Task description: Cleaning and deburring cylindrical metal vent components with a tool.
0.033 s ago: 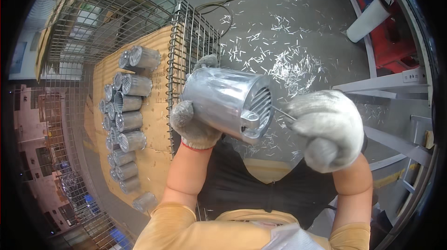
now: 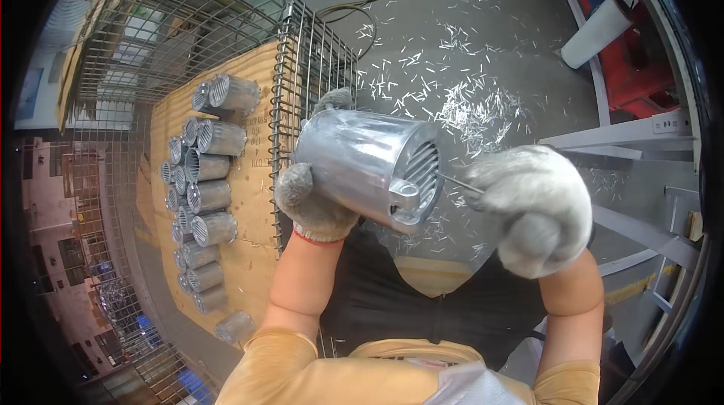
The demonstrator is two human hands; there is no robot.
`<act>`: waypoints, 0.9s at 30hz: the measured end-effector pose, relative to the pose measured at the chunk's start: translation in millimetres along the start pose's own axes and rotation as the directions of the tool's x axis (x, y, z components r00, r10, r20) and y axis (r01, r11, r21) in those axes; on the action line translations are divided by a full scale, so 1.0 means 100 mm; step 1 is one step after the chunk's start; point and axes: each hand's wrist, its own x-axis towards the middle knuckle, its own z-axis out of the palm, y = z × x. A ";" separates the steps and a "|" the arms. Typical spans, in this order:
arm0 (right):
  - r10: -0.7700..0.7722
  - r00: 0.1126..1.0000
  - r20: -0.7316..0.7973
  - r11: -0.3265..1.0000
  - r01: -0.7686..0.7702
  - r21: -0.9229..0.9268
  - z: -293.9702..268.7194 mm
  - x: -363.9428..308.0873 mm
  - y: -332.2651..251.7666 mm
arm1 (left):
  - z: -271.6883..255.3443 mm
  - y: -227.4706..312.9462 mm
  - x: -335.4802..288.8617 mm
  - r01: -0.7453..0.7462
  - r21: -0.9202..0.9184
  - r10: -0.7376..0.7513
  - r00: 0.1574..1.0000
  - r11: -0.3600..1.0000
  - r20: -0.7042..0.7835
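Observation:
My left hand (image 2: pixel 320 201), in a grey-white work glove, is wrapped round a silvery cast metal cylinder (image 2: pixel 354 164) and holds it up before me on its side. Its slotted end faces right, with a small lug at the lower rim. My gloved right hand (image 2: pixel 532 209) is closed on a thin metal rod (image 2: pixel 461 183). The rod's tip is at the slots of the cylinder's end; whether it goes in I cannot tell. The rest of the rod is hidden inside the glove.
Left of me stands a wire mesh cage (image 2: pixel 283 103) with a cardboard sheet (image 2: pixel 256 216), on which several similar cylinders (image 2: pixel 213 229) lie in rows. Small metal slivers (image 2: pixel 483 111) litter the floor. Right are a white roll (image 2: pixel 596 32), red stools (image 2: pixel 637 65) and a pale frame (image 2: pixel 618 137).
My right hand has shifted very slightly right, and the rod with it. The cylinder and my left hand stay in place.

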 end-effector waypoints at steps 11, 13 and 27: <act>0.309 0.909 -0.279 0.930 -0.228 0.287 0.21 -0.04 0.03 | 0.14 -0.01 -0.07 0.058 -0.167 -0.077 0.991 0.984 -0.111; 0.420 0.857 -0.298 0.814 -0.211 0.541 0.14 0.00 0.03 | 0.05 -0.03 -0.01 0.054 -0.197 -0.064 0.997 0.979 -0.045; 0.392 0.871 -0.297 0.813 -0.176 0.555 0.21 -0.04 0.00 | 0.16 0.01 -0.01 -0.014 0.072 0.019 0.997 0.997 -0.073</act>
